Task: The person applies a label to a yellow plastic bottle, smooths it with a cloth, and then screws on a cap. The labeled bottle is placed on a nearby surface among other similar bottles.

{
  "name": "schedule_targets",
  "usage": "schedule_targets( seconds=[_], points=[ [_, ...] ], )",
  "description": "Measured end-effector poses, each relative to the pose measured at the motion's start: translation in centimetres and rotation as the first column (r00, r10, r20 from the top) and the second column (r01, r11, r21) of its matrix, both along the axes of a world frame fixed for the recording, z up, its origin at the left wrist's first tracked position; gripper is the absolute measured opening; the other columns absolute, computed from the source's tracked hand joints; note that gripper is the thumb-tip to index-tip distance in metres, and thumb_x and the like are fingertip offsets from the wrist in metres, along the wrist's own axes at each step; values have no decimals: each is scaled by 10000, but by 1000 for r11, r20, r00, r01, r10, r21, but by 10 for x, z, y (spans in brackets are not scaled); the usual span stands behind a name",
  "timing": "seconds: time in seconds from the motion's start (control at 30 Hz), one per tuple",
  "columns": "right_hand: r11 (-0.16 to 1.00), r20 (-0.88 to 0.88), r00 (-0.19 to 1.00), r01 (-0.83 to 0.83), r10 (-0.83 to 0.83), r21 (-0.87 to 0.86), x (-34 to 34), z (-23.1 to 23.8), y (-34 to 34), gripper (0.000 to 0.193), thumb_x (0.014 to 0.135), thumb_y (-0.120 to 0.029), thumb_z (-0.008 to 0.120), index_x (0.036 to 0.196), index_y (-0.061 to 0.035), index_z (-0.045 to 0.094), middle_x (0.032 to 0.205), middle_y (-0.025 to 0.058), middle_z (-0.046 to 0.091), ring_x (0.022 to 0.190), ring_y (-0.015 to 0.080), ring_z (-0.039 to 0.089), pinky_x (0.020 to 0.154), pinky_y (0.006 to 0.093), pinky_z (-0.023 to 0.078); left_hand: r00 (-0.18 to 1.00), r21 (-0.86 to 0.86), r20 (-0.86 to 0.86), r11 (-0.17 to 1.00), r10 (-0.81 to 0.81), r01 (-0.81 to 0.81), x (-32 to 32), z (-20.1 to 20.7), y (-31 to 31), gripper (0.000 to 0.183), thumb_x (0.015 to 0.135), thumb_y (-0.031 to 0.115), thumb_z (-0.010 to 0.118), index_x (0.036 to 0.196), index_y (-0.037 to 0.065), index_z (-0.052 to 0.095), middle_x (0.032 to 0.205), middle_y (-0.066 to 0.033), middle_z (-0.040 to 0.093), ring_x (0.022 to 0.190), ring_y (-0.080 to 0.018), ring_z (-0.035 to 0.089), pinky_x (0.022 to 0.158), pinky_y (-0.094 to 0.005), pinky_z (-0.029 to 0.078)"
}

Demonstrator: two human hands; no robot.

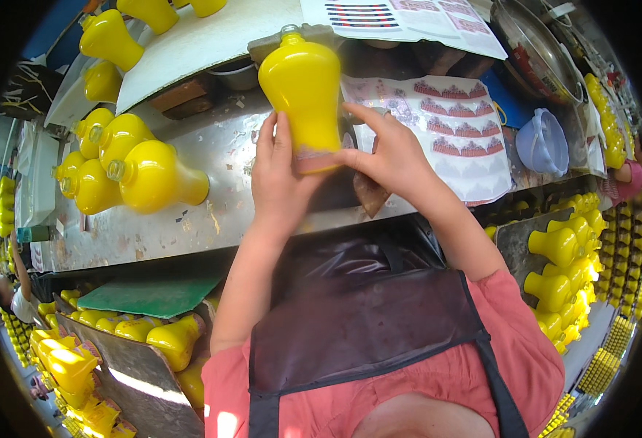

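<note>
A yellow glass bottle (302,87) with a wide shoulder and a narrower waist is between my hands, its clear neck pointing away from me. A pinkish patterned decal band (315,158) runs around its base. My left hand (281,164) grips the lower left side, fingers along the glass. My right hand (390,150) is on the lower right side, its thumb at the base and its forefinger reaching up beside the glass. The bottle's neck end lies by a grey block (259,48). A sheet of crown-like decals (463,171) lies right of my right hand.
Several yellow bottles (149,175) lie on the metal bench (226,212) to the left, and more stand on a white board (197,47) behind. At the right are a lilac bucket (542,146) and a large metal pan (529,55). Bottle-filled crates (135,376) flank me.
</note>
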State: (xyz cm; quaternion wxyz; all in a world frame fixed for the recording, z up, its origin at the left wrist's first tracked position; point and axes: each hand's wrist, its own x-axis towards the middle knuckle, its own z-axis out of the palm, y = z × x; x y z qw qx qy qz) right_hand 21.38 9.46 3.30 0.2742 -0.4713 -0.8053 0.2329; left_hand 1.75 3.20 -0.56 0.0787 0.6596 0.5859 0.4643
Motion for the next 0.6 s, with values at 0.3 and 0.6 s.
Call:
schedule_targets(
  seconds=[0.3, 0.6],
  points=[
    [987, -57, 998, 6, -15, -162, 11, -11, 9, 628, 817, -336, 825, 1361, -77, 649, 999, 126, 710, 630, 149, 589, 657, 310, 523, 979, -64, -177, 992, 98, -111, 11, 6, -2, 1020, 716, 230, 942, 1559, 38, 402, 1427, -214, 507, 1223, -380, 586, 1038, -434, 493],
    [728, -334, 934, -144, -123, -670, 18, -19, 3, 292, 1039, -308, 634, 1081, -32, 719, 863, -14, 660, 661, 60, 552, 622, 231, 468, 959, -208, 241, 957, -149, 201, -14, -6, -10, 857, 884, 157, 750, 1597, -15, 305, 1432, -196, 548, 1278, -299, 562, 1099, -407, 436]
  ],
)
